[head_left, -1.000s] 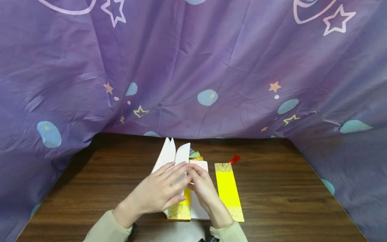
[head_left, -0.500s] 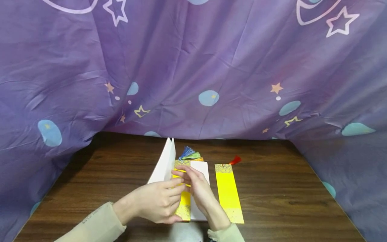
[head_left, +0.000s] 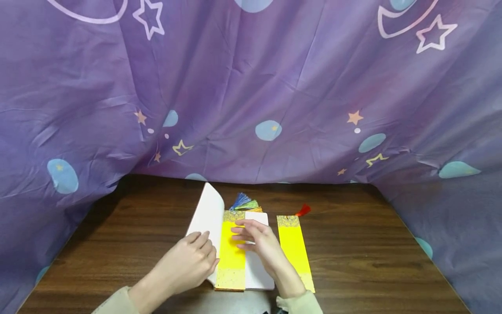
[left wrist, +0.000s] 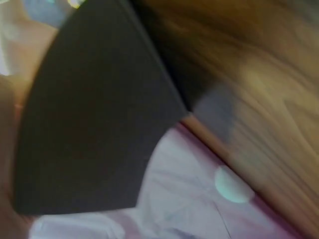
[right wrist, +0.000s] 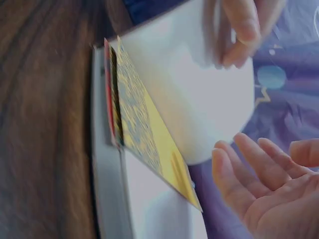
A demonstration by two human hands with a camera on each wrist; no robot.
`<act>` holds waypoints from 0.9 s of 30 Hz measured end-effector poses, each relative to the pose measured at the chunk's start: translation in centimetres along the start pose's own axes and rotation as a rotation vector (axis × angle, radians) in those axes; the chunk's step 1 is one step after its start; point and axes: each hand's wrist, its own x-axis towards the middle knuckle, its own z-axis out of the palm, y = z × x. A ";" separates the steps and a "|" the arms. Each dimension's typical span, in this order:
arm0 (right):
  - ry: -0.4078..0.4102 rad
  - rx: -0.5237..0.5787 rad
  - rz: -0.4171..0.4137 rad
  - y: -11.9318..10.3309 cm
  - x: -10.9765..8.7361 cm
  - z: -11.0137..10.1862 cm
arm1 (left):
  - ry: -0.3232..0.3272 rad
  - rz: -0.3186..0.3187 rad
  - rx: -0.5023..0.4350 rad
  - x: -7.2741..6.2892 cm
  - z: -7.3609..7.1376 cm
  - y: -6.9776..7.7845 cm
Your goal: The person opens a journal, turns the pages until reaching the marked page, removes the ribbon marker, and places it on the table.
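A notebook (head_left: 257,267) lies open on the table, its cover (left wrist: 94,114) standing up and bowed, dark outside and white inside. My left hand (head_left: 181,265) holds the cover near its free edge, with curled fingers in front of the white inner side. On the right page lie stacked yellow bookmarks (head_left: 230,268) with speckled ends; their blue, green and orange tassels (head_left: 245,202) stick out past the far edge. My right hand (head_left: 262,247) hovers over the bookmarks, fingers relaxed and apart, holding nothing.
Another yellow bookmark (head_left: 294,246) with a red tassel (head_left: 303,210) lies to the right of the notebook. A purple cloth (head_left: 251,87) printed with stars hangs behind the dark wooden table (head_left: 364,253).
The loose white pages swing left, baring the bookmarks. My left hand moves left away from my right hand, carrying the cover outward; my right hand's fingers spread.
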 end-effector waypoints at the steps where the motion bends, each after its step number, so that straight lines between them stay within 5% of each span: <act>1: 0.011 -0.008 -0.002 0.0 0.0 -0.3 | -0.012 -0.035 -0.004 -0.1 -0.1 0.2; 8: 0.077 -0.038 -0.008 -0.2 0.0 -2.0 | -0.069 -0.234 -0.059 0.1 -0.5 1.1; 19: 0.214 -0.118 0.040 0.2 -0.1 -2.9 | -0.215 -0.559 -0.317 -0.8 0.2 -0.5; 27: 0.230 -0.223 0.086 1.1 0.1 -2.6 | -0.351 -0.640 -0.375 -0.5 1.4 -0.4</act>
